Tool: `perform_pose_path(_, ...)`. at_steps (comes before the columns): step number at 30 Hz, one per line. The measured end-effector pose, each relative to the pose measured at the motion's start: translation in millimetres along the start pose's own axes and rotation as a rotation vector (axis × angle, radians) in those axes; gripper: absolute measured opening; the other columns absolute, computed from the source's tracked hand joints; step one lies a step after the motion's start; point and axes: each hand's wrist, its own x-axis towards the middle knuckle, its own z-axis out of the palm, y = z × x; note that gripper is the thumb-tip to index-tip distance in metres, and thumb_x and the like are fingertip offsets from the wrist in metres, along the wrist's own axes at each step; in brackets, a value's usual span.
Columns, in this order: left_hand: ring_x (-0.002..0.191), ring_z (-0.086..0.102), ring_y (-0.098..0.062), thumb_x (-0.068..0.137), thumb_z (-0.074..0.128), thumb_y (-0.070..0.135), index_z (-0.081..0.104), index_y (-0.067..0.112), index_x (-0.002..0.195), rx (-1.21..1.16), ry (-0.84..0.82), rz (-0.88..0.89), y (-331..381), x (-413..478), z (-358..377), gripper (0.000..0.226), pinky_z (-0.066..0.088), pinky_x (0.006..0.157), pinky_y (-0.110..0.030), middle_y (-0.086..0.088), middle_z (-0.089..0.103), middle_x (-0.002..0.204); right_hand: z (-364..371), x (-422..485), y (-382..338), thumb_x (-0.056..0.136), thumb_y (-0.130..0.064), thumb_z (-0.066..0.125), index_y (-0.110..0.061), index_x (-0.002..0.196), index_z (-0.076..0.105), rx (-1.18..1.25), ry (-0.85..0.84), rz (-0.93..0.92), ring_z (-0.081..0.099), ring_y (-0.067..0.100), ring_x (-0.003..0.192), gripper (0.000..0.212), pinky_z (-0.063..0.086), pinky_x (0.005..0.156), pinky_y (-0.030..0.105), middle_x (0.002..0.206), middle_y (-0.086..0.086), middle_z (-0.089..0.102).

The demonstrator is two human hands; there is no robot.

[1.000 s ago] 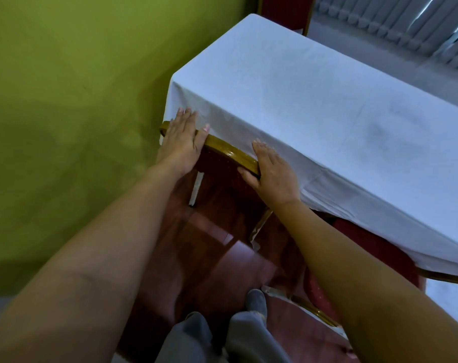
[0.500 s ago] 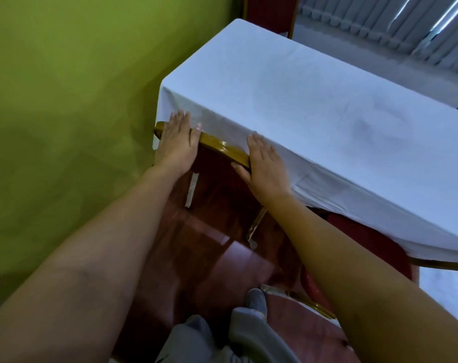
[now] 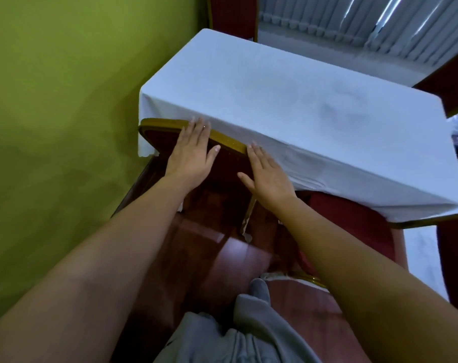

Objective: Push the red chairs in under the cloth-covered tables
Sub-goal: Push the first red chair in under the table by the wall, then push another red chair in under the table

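A red chair with a gold rim (image 3: 157, 126) stands with its back against the hanging edge of the white cloth-covered table (image 3: 288, 100). My left hand (image 3: 191, 155) lies flat on the upper back of the chair, fingertips over the gold rim. Just to its right, my right hand (image 3: 269, 176) rests flat at the right end of the rim, fingertips touching the cloth. Neither hand is curled around the frame. The chair's seat is hidden under the cloth.
A green wall (image 3: 65, 100) runs close along the left. A second red chair (image 3: 353, 221) sits partly under the table to the right. More red chairs stand beyond the far end (image 3: 233, 17) and at the right (image 3: 450, 85). Glossy red-brown floor (image 3: 235, 258) lies below.
Both hands have slid rightward along the chair's back, baring its left corner. The fingers, before hooked over the rim, now lie flatter on the back. The chair stays against the cloth.
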Motion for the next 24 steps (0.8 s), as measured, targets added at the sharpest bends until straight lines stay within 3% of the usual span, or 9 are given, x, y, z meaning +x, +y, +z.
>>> perform_pose_path(7,0.150,-0.005,-0.018,0.103,0.024,0.043,0.011,0.008,0.154,0.039,-0.091,0.155,55.8,-32.6,25.0,0.064,-0.003,0.121,-0.036,-0.008,0.002,0.163,-0.7,-73.3,36.7,0.102,-0.053,0.026,-0.014,0.155,0.008,-0.040,-0.028,0.164,0.003,0.019,0.150,0.068,0.000,0.120,0.034,0.163,0.006,0.006)
perform_pose_path(14,0.150,0.003,-0.020,0.102,0.025,0.045,0.018,0.012,0.154,0.065,-0.211,0.203,130.1,-60.1,48.9,0.062,0.001,0.121,-0.041,-0.008,0.007,0.163,0.5,-142.2,91.4,0.100,-0.054,0.027,-0.015,0.155,0.015,-0.054,-0.026,0.321,0.010,0.023,0.149,0.069,0.005,0.122,0.039,0.161,0.008,0.016)
perform_pose_path(24,0.149,0.010,-0.025,0.102,0.028,0.047,0.020,0.011,0.152,0.047,-0.285,0.267,281.3,-91.9,89.3,0.063,0.005,0.121,-0.046,-0.013,0.017,0.160,-20.4,-272.8,206.0,0.099,-0.055,0.030,-0.015,0.155,0.012,-0.082,-0.011,0.527,0.004,0.021,0.150,0.071,0.000,0.121,0.038,0.163,0.006,0.009)
